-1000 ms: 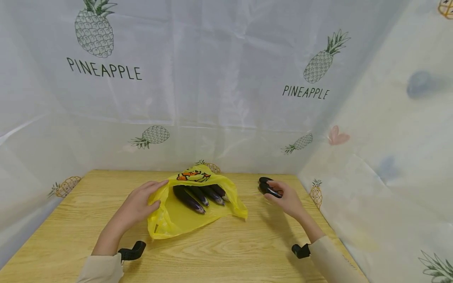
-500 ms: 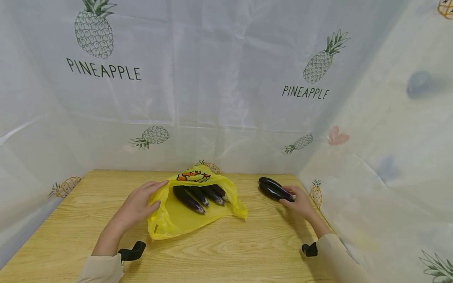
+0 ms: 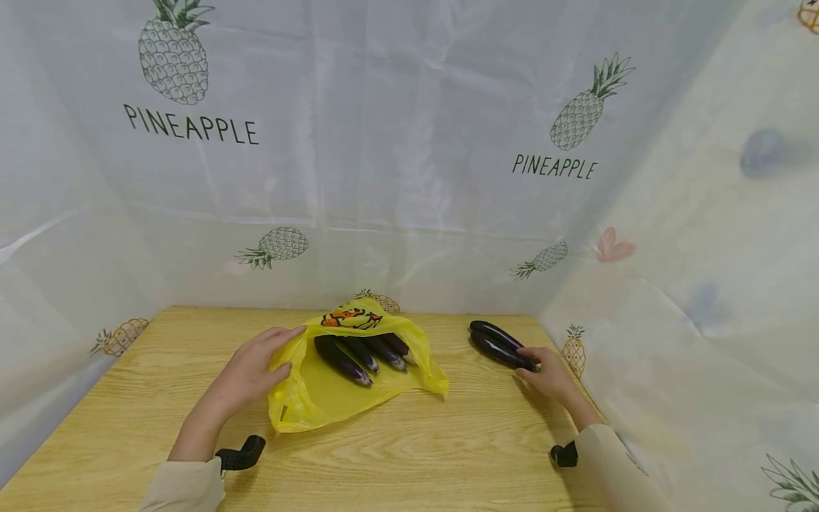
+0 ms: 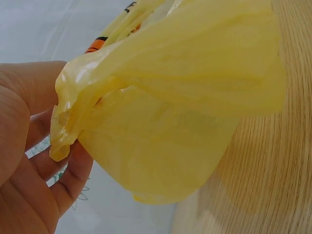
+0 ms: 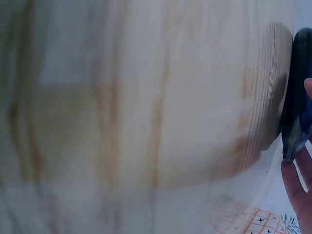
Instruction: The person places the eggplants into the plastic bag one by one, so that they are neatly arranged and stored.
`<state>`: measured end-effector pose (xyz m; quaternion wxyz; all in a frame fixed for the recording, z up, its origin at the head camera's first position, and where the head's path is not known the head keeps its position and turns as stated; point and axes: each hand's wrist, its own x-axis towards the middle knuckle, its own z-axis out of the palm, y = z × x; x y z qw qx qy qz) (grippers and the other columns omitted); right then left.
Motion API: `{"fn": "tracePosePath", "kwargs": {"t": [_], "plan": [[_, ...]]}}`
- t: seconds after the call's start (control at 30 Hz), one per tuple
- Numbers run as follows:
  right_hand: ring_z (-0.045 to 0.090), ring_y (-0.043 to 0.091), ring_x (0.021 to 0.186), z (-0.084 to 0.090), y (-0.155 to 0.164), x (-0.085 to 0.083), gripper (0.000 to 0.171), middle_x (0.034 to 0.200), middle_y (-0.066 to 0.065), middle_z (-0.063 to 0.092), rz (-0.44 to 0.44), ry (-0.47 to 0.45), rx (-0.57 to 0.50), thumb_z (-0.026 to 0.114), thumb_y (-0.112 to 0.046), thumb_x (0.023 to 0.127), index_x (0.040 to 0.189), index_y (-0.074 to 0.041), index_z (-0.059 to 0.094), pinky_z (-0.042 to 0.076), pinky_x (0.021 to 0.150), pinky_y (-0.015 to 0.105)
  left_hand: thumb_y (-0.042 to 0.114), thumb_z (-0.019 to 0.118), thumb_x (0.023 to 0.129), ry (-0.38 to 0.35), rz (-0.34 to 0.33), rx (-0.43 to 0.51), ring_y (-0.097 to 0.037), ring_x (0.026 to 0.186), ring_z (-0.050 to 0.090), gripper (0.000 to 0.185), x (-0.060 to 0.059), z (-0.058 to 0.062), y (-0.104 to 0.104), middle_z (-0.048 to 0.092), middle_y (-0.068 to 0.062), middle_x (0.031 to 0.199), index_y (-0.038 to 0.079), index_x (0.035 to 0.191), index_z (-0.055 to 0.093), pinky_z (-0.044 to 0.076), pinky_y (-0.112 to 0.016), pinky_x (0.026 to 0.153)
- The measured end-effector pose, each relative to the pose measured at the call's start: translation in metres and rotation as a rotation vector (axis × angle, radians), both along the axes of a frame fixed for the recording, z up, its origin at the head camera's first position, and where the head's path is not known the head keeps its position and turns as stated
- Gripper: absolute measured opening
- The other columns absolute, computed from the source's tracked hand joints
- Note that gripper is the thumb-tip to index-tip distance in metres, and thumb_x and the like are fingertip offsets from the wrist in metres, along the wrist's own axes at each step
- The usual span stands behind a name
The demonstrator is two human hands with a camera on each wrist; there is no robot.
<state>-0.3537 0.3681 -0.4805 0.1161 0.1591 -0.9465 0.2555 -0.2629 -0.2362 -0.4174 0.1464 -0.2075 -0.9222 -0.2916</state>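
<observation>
right hand [image 3: 549,373] fingers curl on near tip of eggplant [image 3: 502,350], long axis running far-left; left hand [image 3: 252,366] pinches bag [image 3: 333,398] rim

My right hand [image 5: 298,187] touches a dark purple, glossy long eggplant [image 5: 295,92] at the right edge. The light wooden table [image 5: 146,97] looks blurred. A printed pineapple cloth [image 5: 248,219] is below.
</observation>
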Motion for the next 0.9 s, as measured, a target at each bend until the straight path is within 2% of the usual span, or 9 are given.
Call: {"fn": "tracePosePath", "kwargs": {"t": [0.23, 0.5, 0.67, 0.9], "plan": [[0.067, 0.038, 0.103, 0.003, -0.002, 0.001, 0.042, 0.122, 0.023, 0.069, 0.008, -0.036, 0.017, 0.080, -0.012, 0.096, 0.134, 0.003, 0.070, 0.058, 0.086, 0.056, -0.001, 0.072, 0.095, 0.004, -0.002, 0.000, -0.044, 0.127, 0.062, 0.067, 0.000, -0.001, 0.000, 0.063, -0.017, 0.142, 0.007, 0.157, 0.052, 0.053, -0.064, 0.102], [0.070, 0.037, 0.103, 0.005, -0.008, -0.002, 0.040, 0.121, 0.023, 0.069, 0.018, -0.084, 0.031, 0.078, -0.012, 0.097, 0.133, 0.002, 0.070, 0.059, 0.086, 0.053, -0.001, 0.072, 0.094, 0.000, 0.005, -0.003, -0.044, 0.127, 0.062, 0.067, 0.000, -0.001, -0.001, 0.062, -0.018, 0.142, 0.008, 0.157, 0.052, 0.053, -0.064, 0.101], [0.072, 0.033, 0.097, 0.005, -0.010, -0.003, 0.040, 0.117, 0.024, 0.072, 0.021, -0.114, 0.030, 0.078, -0.012, 0.096, 0.132, 0.003, 0.070, 0.060, 0.077, 0.044, -0.001, 0.072, 0.095, -0.005, 0.002, 0.000, -0.043, 0.126, 0.062, 0.067, -0.001, -0.001, -0.001, 0.063, -0.017, 0.142, 0.008, 0.158, 0.052, 0.054, -0.064, 0.101], [0.074, 0.034, 0.100, 0.008, -0.013, 0.000, 0.047, 0.116, 0.021, 0.075, 0.047, -0.165, 0.041, 0.077, -0.018, 0.099, 0.139, 0.004, 0.065, 0.062, 0.083, 0.048, -0.001, 0.072, 0.095, 0.001, 0.001, 0.003, -0.042, 0.126, 0.063, 0.067, -0.001, -0.001, -0.001, 0.063, -0.016, 0.142, 0.009, 0.158, 0.051, 0.054, -0.063, 0.100]]}}
